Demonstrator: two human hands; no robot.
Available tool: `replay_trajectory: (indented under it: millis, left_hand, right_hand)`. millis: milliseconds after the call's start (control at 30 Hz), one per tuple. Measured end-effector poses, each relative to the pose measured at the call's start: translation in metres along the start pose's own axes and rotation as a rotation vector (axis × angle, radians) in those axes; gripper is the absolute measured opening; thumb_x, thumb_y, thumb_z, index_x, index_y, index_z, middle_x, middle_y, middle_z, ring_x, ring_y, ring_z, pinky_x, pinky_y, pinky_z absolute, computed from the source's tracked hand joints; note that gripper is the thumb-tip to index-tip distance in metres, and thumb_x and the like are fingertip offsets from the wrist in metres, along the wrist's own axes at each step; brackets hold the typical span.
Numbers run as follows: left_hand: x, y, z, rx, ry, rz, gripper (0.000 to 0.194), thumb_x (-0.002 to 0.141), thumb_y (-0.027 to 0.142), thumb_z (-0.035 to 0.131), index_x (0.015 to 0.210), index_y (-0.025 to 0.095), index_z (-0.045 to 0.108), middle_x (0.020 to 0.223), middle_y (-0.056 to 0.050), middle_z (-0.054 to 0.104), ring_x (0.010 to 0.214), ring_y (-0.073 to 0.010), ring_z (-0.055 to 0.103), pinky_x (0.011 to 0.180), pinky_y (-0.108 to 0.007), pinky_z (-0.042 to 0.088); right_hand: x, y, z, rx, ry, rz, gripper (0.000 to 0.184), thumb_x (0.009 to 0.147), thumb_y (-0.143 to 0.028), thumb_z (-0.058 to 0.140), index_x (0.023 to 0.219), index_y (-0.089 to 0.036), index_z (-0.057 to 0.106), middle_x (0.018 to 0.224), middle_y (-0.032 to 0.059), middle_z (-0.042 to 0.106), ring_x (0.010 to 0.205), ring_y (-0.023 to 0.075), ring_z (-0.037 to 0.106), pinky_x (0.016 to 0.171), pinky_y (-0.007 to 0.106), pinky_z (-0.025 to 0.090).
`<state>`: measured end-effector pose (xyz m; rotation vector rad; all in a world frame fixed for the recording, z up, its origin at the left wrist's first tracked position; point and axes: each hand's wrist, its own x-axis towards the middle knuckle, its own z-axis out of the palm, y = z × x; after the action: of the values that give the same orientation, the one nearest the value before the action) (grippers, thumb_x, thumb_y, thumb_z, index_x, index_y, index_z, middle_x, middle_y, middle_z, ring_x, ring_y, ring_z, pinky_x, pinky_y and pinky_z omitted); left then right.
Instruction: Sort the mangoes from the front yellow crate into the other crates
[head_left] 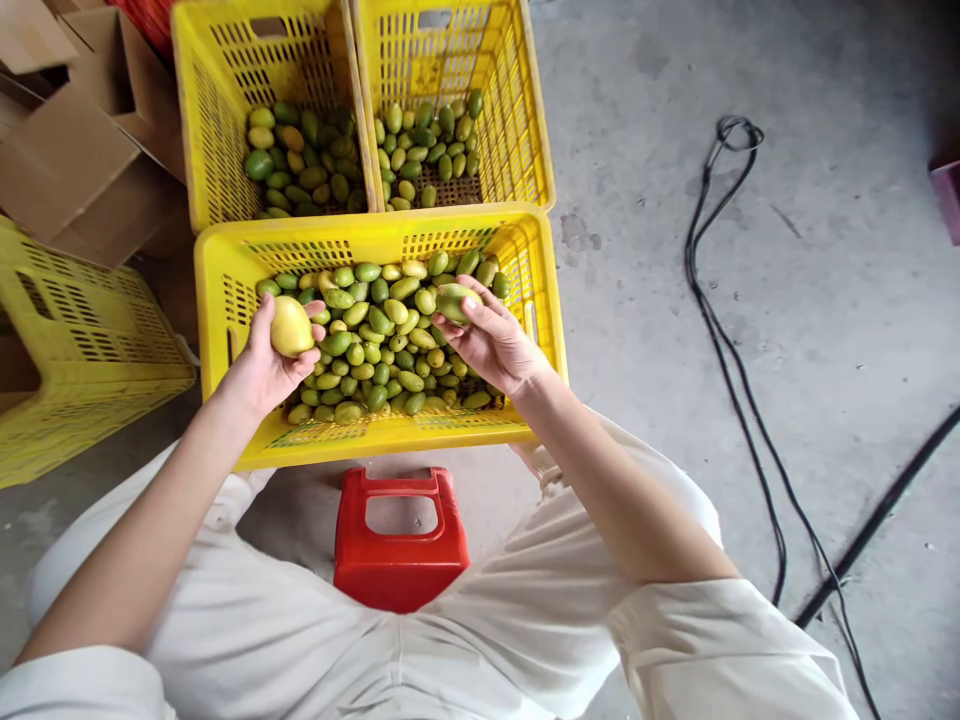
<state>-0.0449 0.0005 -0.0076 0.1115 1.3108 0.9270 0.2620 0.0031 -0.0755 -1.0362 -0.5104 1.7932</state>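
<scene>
My left hand [279, 350] is closed around a yellow mango [291, 327], held above the left side of the near yellow crate [375, 438]. A greener mango [456, 303] sits in my right hand [495, 338], gripped between thumb and fingers over the crate's right half. Below both hands, the crate holds many loose mangoes [394, 345], green to yellow, spread over its bottom. My fingers cover part of each held fruit.
Beyond stand two more yellow crates, a left one [199, 130] and a right one [525, 130], both with mangoes inside. Cardboard boxes [67, 160] and another yellow crate [97, 350] are at left. A red stool [401, 570] is between my legs. Black cables [724, 335] cross the floor at right.
</scene>
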Motion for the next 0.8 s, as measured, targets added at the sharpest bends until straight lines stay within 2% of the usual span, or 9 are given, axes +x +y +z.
replay_trajectory:
  millis: [100, 167, 267, 333, 400, 500, 667, 733, 800]
  left_hand:
    - [0.001, 0.001, -0.002, 0.045, -0.083, 0.003, 0.059, 0.125, 0.077, 0.067, 0.101, 0.023, 0.070, 0.066, 0.006, 0.056, 0.037, -0.0046, 0.032, 0.035, -0.014, 0.025]
    - [-0.001, 0.003, 0.000, 0.051, -0.079, -0.035, 0.062, 0.129, 0.074, 0.054, 0.093, 0.023, 0.065, 0.063, 0.005, 0.052, 0.036, -0.0058, 0.031, 0.035, -0.015, 0.022]
    - [-0.004, 0.005, 0.003, 0.058, -0.040, -0.064, 0.061, 0.133, 0.052, 0.035, 0.093, 0.021, 0.069, 0.065, 0.000, 0.058, 0.038, -0.0095, 0.040, 0.036, -0.018, 0.027]
    - [-0.004, 0.004, 0.002, 0.065, -0.044, -0.038, 0.050, 0.129, 0.046, 0.047, 0.099, 0.019, 0.075, 0.074, -0.005, 0.070, 0.046, -0.0129, 0.053, 0.039, -0.020, 0.036]
    - [0.000, -0.001, -0.003, 0.073, -0.070, 0.015, 0.033, 0.120, 0.046, 0.069, 0.107, 0.018, 0.081, 0.086, -0.009, 0.079, 0.060, -0.0172, 0.068, 0.047, -0.022, 0.048]
    - [0.010, -0.010, -0.015, 0.099, -0.089, 0.106, 0.024, 0.107, 0.043, 0.090, 0.111, 0.019, 0.086, 0.100, -0.011, 0.086, 0.080, -0.0212, 0.078, 0.063, -0.026, 0.061]
    - [0.024, -0.018, -0.031, 0.181, -0.168, 0.214, 0.046, 0.079, 0.047, 0.118, 0.104, 0.022, 0.088, 0.100, -0.008, 0.086, 0.085, -0.0202, 0.075, 0.069, -0.027, 0.060]
    - [0.027, -0.019, -0.033, 0.196, -0.204, 0.231, 0.059, 0.070, 0.053, 0.125, 0.105, 0.023, 0.088, 0.097, -0.007, 0.085, 0.086, -0.0198, 0.075, 0.069, -0.026, 0.059]
    - [0.028, -0.020, -0.033, 0.200, -0.204, 0.246, 0.064, 0.070, 0.058, 0.127, 0.107, 0.023, 0.087, 0.098, -0.007, 0.084, 0.087, -0.0201, 0.076, 0.070, -0.026, 0.059]
  right_hand:
    - [0.001, -0.003, 0.000, -0.019, 0.021, 0.009, 0.059, 0.087, -0.063, 0.118, 0.112, -0.030, 0.075, 0.110, 0.0013, 0.080, 0.095, 0.0200, 0.074, 0.070, 0.030, 0.066]
    - [0.002, -0.007, 0.001, -0.021, 0.032, 0.030, 0.059, 0.095, -0.074, 0.109, 0.112, -0.030, 0.072, 0.105, 0.0016, 0.076, 0.091, 0.0204, 0.072, 0.065, 0.030, 0.064]
    - [0.001, -0.013, 0.001, 0.015, 0.007, 0.067, 0.061, 0.101, -0.082, 0.101, 0.117, -0.031, 0.070, 0.100, 0.0011, 0.071, 0.091, 0.0217, 0.072, 0.064, 0.030, 0.064]
    - [0.000, -0.016, 0.002, 0.054, -0.010, 0.088, 0.060, 0.099, -0.077, 0.103, 0.118, -0.031, 0.069, 0.098, 0.0001, 0.070, 0.089, 0.0208, 0.071, 0.062, 0.029, 0.064]
    - [-0.001, -0.017, 0.003, 0.084, -0.011, 0.103, 0.056, 0.098, -0.068, 0.105, 0.115, -0.031, 0.067, 0.098, -0.0003, 0.072, 0.084, 0.0188, 0.069, 0.058, 0.026, 0.061]
    - [-0.003, -0.018, 0.006, 0.086, -0.047, 0.113, 0.052, 0.096, -0.056, 0.106, 0.109, -0.030, 0.063, 0.098, -0.0011, 0.073, 0.073, 0.0144, 0.060, 0.048, 0.022, 0.048]
    - [-0.008, -0.020, 0.008, 0.016, -0.204, 0.143, 0.064, 0.089, -0.060, 0.113, 0.124, -0.032, 0.068, 0.095, -0.0056, 0.067, 0.061, 0.0085, 0.040, 0.046, 0.019, 0.031]
    - [-0.009, -0.020, 0.008, -0.006, -0.221, 0.163, 0.065, 0.095, -0.069, 0.108, 0.133, -0.034, 0.069, 0.097, -0.0052, 0.066, 0.062, 0.0097, 0.041, 0.048, 0.020, 0.030]
    - [-0.009, -0.021, 0.007, -0.015, -0.222, 0.186, 0.062, 0.104, -0.077, 0.097, 0.139, -0.036, 0.069, 0.097, -0.0041, 0.065, 0.064, 0.0115, 0.045, 0.048, 0.020, 0.031]
